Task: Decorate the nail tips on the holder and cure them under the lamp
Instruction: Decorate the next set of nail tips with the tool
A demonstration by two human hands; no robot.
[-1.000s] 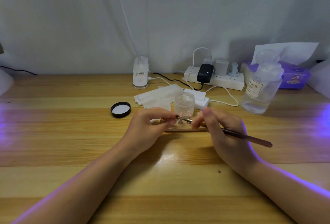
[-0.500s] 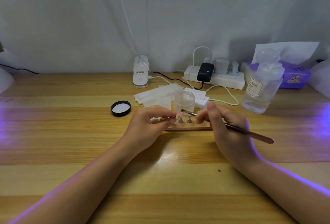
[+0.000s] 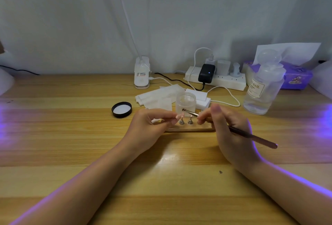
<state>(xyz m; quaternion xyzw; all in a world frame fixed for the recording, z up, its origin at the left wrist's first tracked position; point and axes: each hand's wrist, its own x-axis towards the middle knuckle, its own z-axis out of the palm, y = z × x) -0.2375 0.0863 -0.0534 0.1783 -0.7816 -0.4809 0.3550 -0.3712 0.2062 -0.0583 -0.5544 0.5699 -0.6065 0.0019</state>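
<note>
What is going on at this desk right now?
A person is decorating nail tips. The left hand pinches a pink nail tip just above the wooden holder, where two metal stands show. The right hand holds a thin tool like a pen, its tip near the open clear jar. The jar's black lid lies to the left. Nothing is under a lamp yet.

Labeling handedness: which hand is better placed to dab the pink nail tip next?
Right hand: it grips the brush, whose tip sits just above the nail tip. The left hand pinches that tip, steadying it.
</note>
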